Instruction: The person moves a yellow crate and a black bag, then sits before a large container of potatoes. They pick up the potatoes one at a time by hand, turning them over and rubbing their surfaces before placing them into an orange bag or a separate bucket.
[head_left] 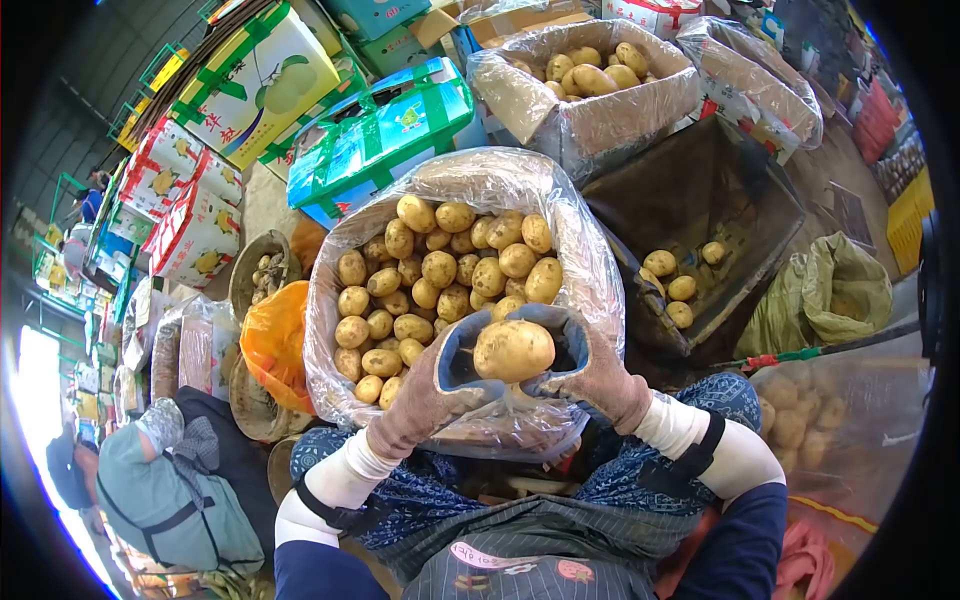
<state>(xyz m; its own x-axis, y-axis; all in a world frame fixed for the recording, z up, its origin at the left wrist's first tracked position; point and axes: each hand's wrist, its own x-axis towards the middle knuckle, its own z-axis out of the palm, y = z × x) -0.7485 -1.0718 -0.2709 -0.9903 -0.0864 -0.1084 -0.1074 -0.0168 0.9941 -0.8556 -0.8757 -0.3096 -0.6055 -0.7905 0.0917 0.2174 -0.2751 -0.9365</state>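
A large yellow-brown potato [514, 351] is held up between my two gloved hands, above the near rim of a plastic-lined box [590, 250]. My left hand [430, 385] cups it from the left side, and my right hand [590, 375] presses against it from the right. Both gloves are pinkish-brown with blue-grey palms. Many loose potatoes [438, 268] fill the box just beyond my hands. How far each set of fingers wraps behind the potato is partly hidden.
To the right, a dark crate [690, 190] holds a few potatoes, beside a green sack [820, 295]. Another lined box of potatoes [590, 78] stands behind. At left are an orange bag [278, 345], baskets [262, 268], taped cartons [385, 140] and a person in a grey-green top [180, 500].
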